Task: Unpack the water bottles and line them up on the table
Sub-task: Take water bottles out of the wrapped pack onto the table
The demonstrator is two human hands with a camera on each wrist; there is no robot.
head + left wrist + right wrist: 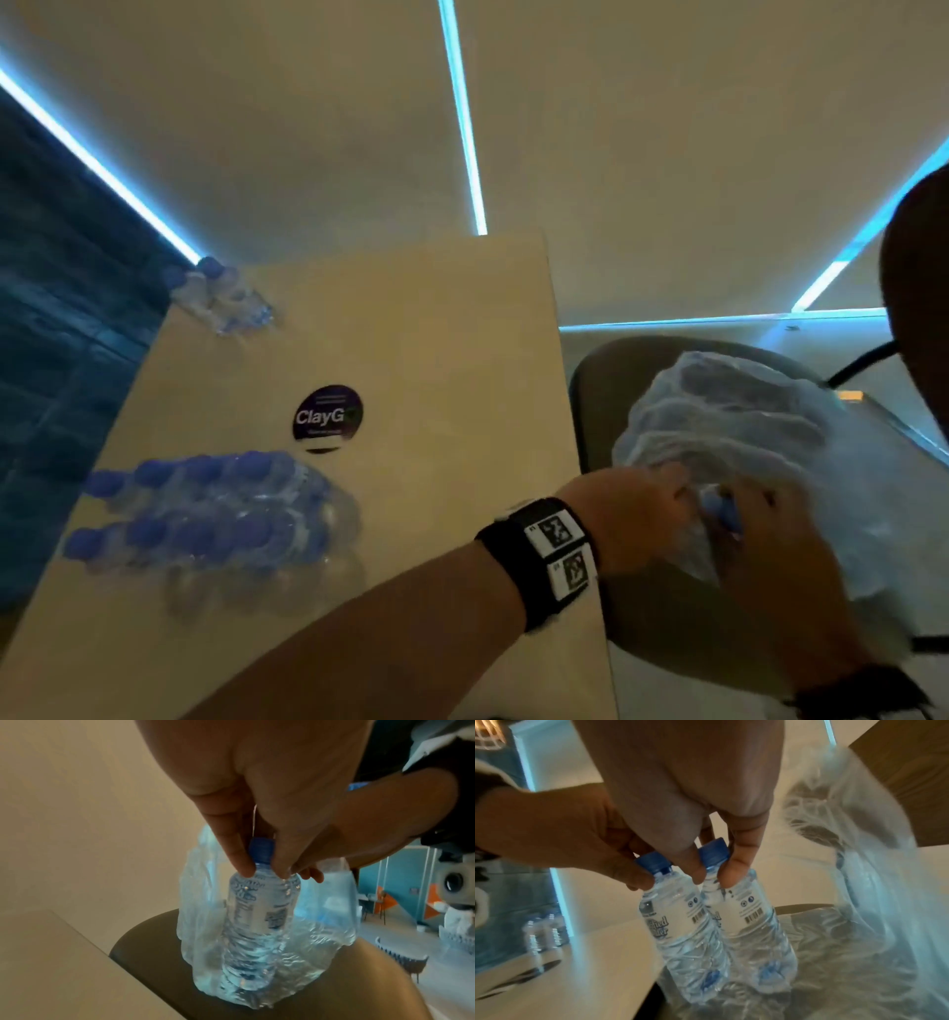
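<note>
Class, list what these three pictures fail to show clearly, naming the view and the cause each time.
1. Head view: the right hand is motion-blurred; its grip is unreadable.
2. Head view: bottles inside the plastic wrap are uncountable; crumpled film hides them.
3. Head view: the sticker has print too small to read.
4. Right wrist view: label wording on the left bottle and right bottle curves out of sight.

Clear little water bottles (205,514) with blue caps are sitting upright in two rows near the left edge of the table (436,334), plus a small bunch (221,298) at the far corner. Off the table's right side, the crumpled plastic wrap (744,452) sits on a chair seat. Three more bottles: one (259,902) is pinched at the neck, and a pair (706,923) hangs side by side above the wrap.
</note>
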